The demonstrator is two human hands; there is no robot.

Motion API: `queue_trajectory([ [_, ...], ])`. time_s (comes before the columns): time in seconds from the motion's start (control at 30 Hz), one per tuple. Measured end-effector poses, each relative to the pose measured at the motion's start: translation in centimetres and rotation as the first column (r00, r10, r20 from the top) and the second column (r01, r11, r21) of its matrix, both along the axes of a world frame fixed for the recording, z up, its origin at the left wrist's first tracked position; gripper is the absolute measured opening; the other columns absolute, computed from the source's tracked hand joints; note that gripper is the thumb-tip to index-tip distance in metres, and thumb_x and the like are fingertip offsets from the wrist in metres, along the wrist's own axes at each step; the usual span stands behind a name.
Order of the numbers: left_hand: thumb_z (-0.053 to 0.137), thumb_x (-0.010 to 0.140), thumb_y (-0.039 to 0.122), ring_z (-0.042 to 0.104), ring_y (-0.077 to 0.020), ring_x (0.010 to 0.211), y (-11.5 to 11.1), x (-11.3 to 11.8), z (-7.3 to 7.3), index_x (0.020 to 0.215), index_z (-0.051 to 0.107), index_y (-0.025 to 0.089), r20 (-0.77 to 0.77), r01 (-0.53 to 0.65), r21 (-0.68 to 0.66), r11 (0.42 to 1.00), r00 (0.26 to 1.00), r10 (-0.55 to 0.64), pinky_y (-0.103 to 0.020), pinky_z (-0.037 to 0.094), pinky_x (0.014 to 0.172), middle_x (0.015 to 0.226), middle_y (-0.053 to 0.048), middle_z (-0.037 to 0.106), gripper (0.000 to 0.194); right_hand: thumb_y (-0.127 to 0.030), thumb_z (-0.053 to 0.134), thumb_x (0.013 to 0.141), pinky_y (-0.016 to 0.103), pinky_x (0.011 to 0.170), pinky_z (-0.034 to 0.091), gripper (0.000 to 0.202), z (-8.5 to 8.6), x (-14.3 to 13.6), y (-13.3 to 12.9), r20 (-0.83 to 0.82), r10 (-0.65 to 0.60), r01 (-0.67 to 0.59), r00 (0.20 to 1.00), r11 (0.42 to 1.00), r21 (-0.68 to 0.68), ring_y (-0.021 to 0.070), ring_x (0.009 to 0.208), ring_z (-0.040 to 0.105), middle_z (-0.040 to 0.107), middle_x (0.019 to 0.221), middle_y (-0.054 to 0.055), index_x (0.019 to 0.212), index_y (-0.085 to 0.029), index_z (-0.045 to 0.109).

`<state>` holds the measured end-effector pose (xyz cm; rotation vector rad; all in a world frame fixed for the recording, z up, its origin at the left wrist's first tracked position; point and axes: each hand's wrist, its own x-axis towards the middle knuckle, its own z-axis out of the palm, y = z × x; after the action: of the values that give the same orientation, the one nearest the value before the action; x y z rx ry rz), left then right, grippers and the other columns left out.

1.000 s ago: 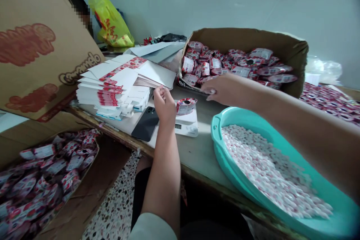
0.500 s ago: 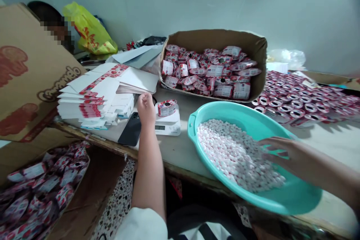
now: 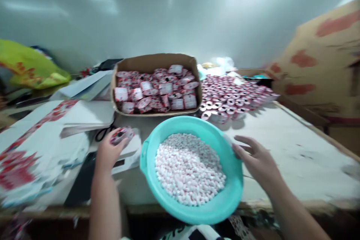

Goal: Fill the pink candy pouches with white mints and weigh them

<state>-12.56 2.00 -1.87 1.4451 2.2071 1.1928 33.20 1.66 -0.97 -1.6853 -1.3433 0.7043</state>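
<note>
My left hand (image 3: 108,150) is closed around a small red-and-white printed packet (image 3: 122,135) with a dark hole in its top. The packet is over a white digital scale (image 3: 129,155). My right hand (image 3: 257,159) is open, thumb and fingers apart, at the right rim of a turquoise plastic basin (image 3: 153,195). Whether its fingertips touch the rim, I cannot tell. A heap of small white-pink candies (image 3: 188,168) fills the basin's bottom.
Behind the basin stands a cardboard box (image 3: 197,82) full of similar packets. Rows of open-topped packets (image 3: 230,99) stand to its right. Flat printed cartons (image 3: 42,131), a dark phone (image 3: 81,180) and black scissors (image 3: 104,132) lie at left. A large carton (image 3: 326,60) rises at far right.
The view has swung right. My left hand has taken hold of the packet that stood on the scale. From over the candies, my right hand has moved to the basin's right rim.
</note>
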Motion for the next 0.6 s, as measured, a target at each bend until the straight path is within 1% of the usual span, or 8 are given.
queue_trajectory([
  [0.1,0.076,0.071,0.053,0.067,-0.0369,0.107,0.5,2.8,3.2,0.126,0.065,0.027,-0.028,-0.069,0.069,0.995,0.997,0.071,-0.057,0.052,0.099,0.118,-0.010,0.071,0.062,-0.050,0.064,0.083,0.051,0.088,0.061,0.042,1.8,-1.8,0.1,-0.003,0.002,-0.001,1.000,0.971,0.237,0.0326,0.103,0.071,0.070,0.115,0.013,0.116,-0.025,0.060],
  [0.2,0.083,0.065,0.050,0.069,-0.0346,0.106,1.8,8.3,6.1,0.137,0.056,0.033,0.043,0.270,0.083,0.959,0.961,-0.274,-0.053,0.055,0.096,0.124,-0.007,0.069,0.079,-0.044,0.066,0.082,0.047,0.097,0.058,0.053,3.6,-3.7,-0.2,0.107,0.300,-0.319,0.948,0.898,0.302,0.0299,0.117,0.065,0.064,0.132,0.007,0.133,-0.035,0.052],
  [0.23,0.082,0.067,0.048,0.069,-0.0324,0.106,2.3,10.6,6.8,0.140,0.052,0.034,0.089,0.436,0.085,0.896,0.892,-0.443,-0.050,0.056,0.096,0.126,-0.007,0.068,0.080,-0.043,0.069,0.080,0.046,0.099,0.057,0.067,4.1,-4.2,-0.3,0.108,0.404,-0.418,0.908,0.865,0.278,0.0301,0.123,0.061,0.059,0.141,0.005,0.142,-0.040,0.044],
  [0.3,0.077,0.076,0.044,0.068,-0.0285,0.109,2.9,15.4,7.7,0.142,0.049,0.034,0.158,0.718,0.073,0.693,0.677,-0.718,-0.043,0.056,0.097,0.131,-0.007,0.066,0.072,-0.042,0.071,0.078,0.044,0.102,0.056,0.081,5.0,-5.0,-0.3,0.057,0.544,-0.539,0.837,0.803,0.253,0.0304,0.129,0.057,0.052,0.150,-0.001,0.148,-0.049,0.032],
  [0.4,0.066,0.086,0.036,0.064,-0.0256,0.116,3.3,20.6,8.5,0.137,0.049,0.031,0.178,0.909,0.052,0.413,0.398,-0.900,-0.038,0.054,0.100,0.135,-0.008,0.062,0.054,-0.040,0.069,0.077,0.045,0.094,0.059,0.059,5.5,-4.6,0.1,-0.033,0.512,-0.484,0.858,0.830,0.278,0.0313,0.115,0.066,0.066,0.133,-0.006,0.133,-0.050,0.051],
  [0.5,0.067,0.084,0.034,0.063,-0.0243,0.115,4.2,21.8,9.5,0.140,0.045,0.032,0.102,0.967,-0.111,0.231,0.242,-0.965,-0.035,0.054,0.099,0.136,-0.007,0.060,0.060,-0.038,0.069,0.076,0.042,0.080,0.062,0.035,5.4,-1.8,0.8,-0.062,0.391,-0.365,0.918,0.897,0.250,0.0290,0.092,0.072,0.075,0.108,-0.002,0.111,-0.040,0.065],
  [0.57,0.070,0.080,0.038,0.060,-0.0260,0.122,6.5,20.6,10.2,0.142,0.046,0.033,-0.013,0.955,-0.209,0.209,0.211,-0.977,-0.037,0.050,0.103,0.142,-0.007,0.055,0.066,-0.039,0.070,0.076,0.040,0.083,0.062,0.033,4.9,1.0,1.1,-0.062,0.267,-0.246,0.962,0.941,0.232,0.0284,0.094,0.072,0.075,0.109,0.000,0.109,-0.037,0.066],
  [0.6,0.071,0.079,0.040,0.057,-0.0275,0.126,8.2,19.6,10.4,0.139,0.049,0.032,-0.082,0.939,-0.219,0.266,0.254,-0.964,-0.038,0.048,0.107,0.143,-0.008,0.053,0.065,-0.039,0.070,0.075,0.040,0.086,0.061,0.036,4.4,2.6,1.1,-0.060,0.184,-0.166,0.981,0.958,0.232,0.0294,0.098,0.072,0.075,0.112,0.002,0.111,-0.035,0.066],
])
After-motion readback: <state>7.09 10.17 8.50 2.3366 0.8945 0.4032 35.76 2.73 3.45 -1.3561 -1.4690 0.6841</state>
